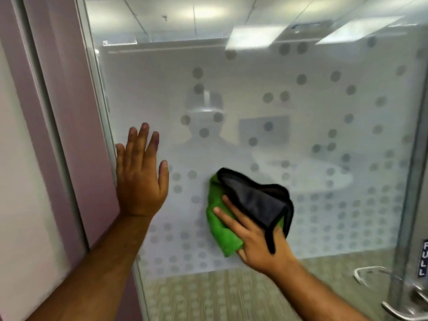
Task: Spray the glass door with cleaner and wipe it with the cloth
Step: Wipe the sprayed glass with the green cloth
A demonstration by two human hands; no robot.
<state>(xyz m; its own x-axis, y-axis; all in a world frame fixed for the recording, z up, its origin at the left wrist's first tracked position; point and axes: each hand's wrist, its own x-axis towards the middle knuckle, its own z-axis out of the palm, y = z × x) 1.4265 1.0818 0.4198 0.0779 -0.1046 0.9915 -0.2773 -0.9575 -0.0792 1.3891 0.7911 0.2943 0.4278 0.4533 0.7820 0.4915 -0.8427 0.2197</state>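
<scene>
The glass door [289, 147] fills most of the view; it has a frosted band with round grey dots, and clear glass under it where a carpet floor [231, 295] is seen through. At the left side of the door there is a pale metal frame [92, 126] and then a mauve wall [53, 112]. At the lower right is a metal door handle [403, 309], and above it a small dark sign [423, 256] with white letters, cut by the edge of the picture. The left hand [139, 174] is flat on the glass near the frame, fingers spread wide, holding nothing. The right hand [257, 237] presses the cloth [245, 205] against the frosted part of the door, about in the middle of it; the fingers lie stretched over the cloth, not closed around it. The cloth is green on one side and dark grey with black border on the other, and it is folded over the hand
</scene>
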